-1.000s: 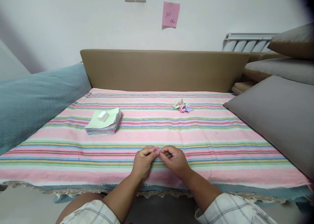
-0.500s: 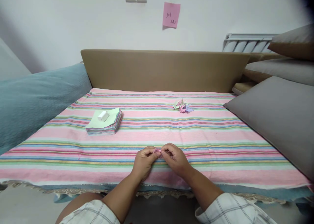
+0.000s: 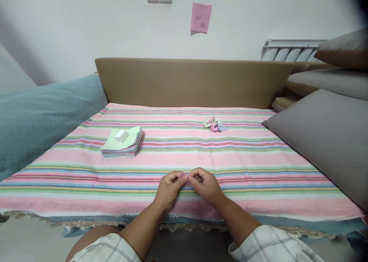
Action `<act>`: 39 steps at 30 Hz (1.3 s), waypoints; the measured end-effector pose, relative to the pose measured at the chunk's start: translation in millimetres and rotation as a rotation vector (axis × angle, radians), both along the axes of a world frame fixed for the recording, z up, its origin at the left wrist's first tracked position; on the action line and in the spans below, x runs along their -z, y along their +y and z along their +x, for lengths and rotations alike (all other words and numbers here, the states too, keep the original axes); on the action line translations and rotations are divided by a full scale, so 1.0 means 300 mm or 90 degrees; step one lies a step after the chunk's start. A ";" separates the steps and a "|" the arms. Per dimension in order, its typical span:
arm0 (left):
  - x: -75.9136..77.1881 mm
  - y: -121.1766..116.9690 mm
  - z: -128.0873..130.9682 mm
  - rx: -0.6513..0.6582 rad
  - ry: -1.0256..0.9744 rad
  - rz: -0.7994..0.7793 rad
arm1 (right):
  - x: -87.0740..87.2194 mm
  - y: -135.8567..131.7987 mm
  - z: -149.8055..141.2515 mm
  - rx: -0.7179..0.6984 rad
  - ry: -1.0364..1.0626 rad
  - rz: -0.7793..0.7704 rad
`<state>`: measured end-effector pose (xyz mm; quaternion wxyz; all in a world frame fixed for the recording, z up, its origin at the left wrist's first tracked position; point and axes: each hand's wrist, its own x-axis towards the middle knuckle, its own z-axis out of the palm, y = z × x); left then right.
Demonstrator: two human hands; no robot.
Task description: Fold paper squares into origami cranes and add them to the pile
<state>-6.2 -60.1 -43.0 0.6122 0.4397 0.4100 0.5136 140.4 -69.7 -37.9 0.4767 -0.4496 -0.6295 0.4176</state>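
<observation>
Between my two hands is a small piece of folded pink paper [image 3: 182,175], mostly covered by the fingers. My left hand [image 3: 169,188] is closed, pinching its left side between thumb and forefinger. From the other side my right hand [image 3: 206,185] pinches the paper's right end, fingers curled. Both hands are just above the front part of the striped cloth [image 3: 120,200]. Farther back on the cloth, right of the middle, lies a little cluster of folded paper shapes [image 3: 214,125] in pink, green and purple.
To the left, a stack of coloured paper sheets [image 3: 135,149] carries a small white block [image 3: 121,136]. A brown backrest [image 3: 189,82] borders the far side. Grey cushions [image 3: 324,139] line the right, and a blue-covered armrest [image 3: 51,112] the left.
The folded paper shows at a slightly different angle between the fingertips. Both hands keep nearly the same place and grip.
</observation>
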 end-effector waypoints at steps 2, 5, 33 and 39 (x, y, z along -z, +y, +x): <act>0.002 0.001 -0.001 0.008 -0.012 -0.002 | -0.001 0.002 -0.001 -0.006 0.010 -0.008; 0.009 0.002 -0.001 0.025 -0.032 0.001 | 0.001 0.003 -0.001 -0.022 0.025 -0.010; -0.011 -0.007 0.009 0.027 -0.186 -0.098 | 0.011 -0.003 -0.021 -0.085 -0.038 -0.080; -0.025 -0.002 0.002 0.019 -0.164 -0.115 | 0.025 0.005 -0.020 -0.068 0.011 -0.110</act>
